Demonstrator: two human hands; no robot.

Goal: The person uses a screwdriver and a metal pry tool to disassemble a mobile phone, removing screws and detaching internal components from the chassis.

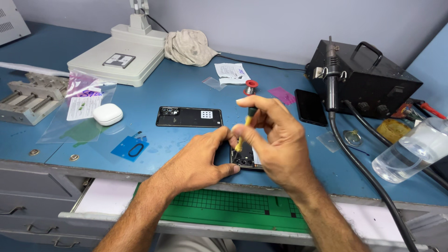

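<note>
Right hand [275,140] pinches yellow screwdriver [243,133] near-upright, tip down onto opened phone [245,158] directly beneath; left hand [200,161] grips phone's left edge.

Blue worktop [186,88], as we log it. Far edge: white lamp base [119,53], crumpled rag [189,46]. Left edge: metal vise [28,98], plastic bags [79,112], white earbud case [107,114]. Centre: black phone back cover [189,117]. Near edge: opened phone [245,158]. Right edge: black rework station [368,79], dark phone [311,107], clear bottle [413,149].
</note>
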